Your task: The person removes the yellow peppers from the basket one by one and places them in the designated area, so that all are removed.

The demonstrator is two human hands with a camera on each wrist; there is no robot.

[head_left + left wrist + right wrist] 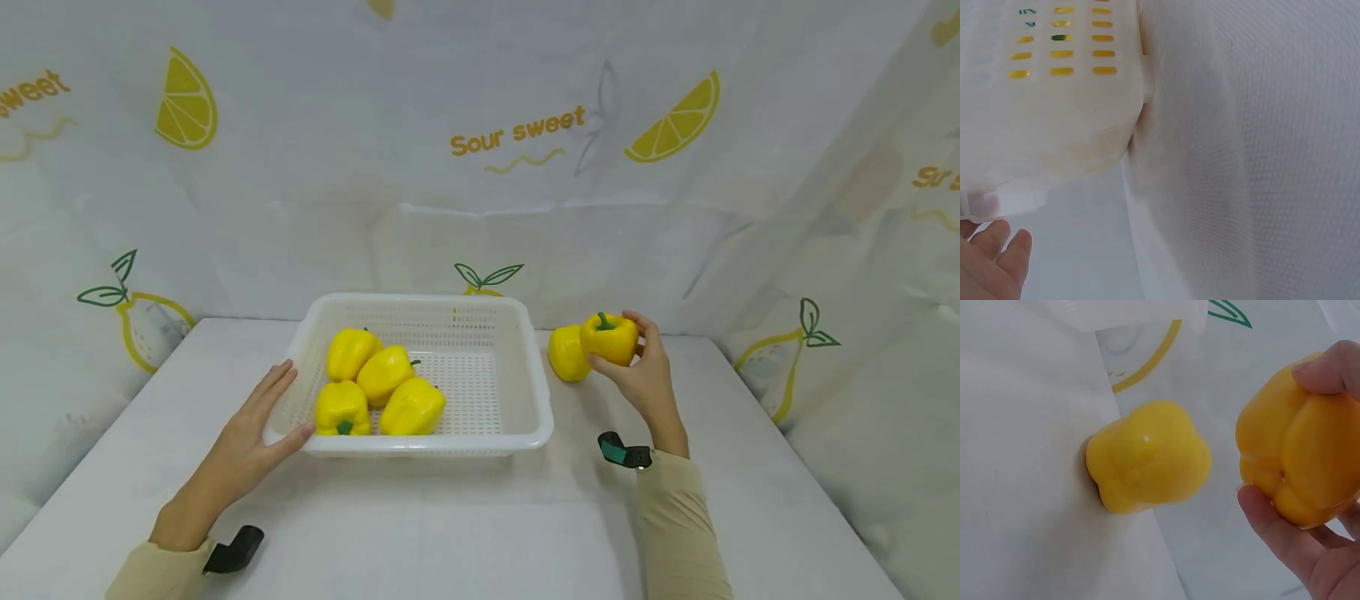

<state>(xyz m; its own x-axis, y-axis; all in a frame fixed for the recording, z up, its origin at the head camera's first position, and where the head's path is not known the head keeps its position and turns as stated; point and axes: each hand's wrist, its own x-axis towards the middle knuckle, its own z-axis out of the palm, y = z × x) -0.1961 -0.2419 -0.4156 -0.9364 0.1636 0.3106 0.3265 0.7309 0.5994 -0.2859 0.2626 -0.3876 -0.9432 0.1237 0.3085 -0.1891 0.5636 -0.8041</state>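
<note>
My right hand [647, 385] pinches a yellow bell pepper [609, 340] between thumb and fingers, its green stem upward in the head view. In the right wrist view that pepper [1297, 447] shows its lobed underside. Beside it, another yellow bell pepper [1150, 456] sits on the table, partly covered by the held one in the head view. My left hand [243, 446] rests at the near left corner of a white plastic basket [427, 444], thumb on the front rim and fingers along the left rim. Several yellow bell peppers [384, 375] lie in the basket's left half.
The basket stands on a white-covered table [450, 533]. Behind the table hangs a white cloth [337, 183] with lemon prints and lettering, and it continues along both sides. A dark strap [236, 550] sits at the left wrist, another strap [622, 452] at the right.
</note>
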